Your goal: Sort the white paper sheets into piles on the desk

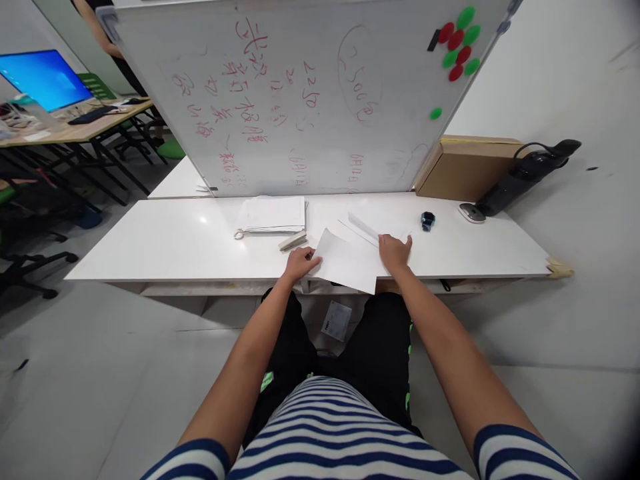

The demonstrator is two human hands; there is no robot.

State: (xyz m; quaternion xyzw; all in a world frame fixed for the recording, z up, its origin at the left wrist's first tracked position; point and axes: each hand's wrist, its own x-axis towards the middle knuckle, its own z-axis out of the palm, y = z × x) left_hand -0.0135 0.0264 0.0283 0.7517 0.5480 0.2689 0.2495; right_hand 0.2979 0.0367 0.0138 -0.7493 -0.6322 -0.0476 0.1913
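A white sheet of paper (347,261) lies at the table's front edge, with one corner hanging over it. My left hand (301,263) pinches its left edge between thumb and fingers. At the right, my right hand (395,251) is closed over white paper, its fingertips partly hidden. Just beyond it, a folded white strip of paper (363,227) slants across the tabletop. A light-coloured stapler (293,241) rests just past my left hand. Behind the stapler is a stack of white paper (273,215).
A whiteboard (320,153) with red writing and magnets stands along the back of the white table (175,237). On the right are a watch (427,221), a mouse (471,213), a black bottle (525,175) and a cardboard box (463,168). Another person's arm (95,27) shows at upper left.
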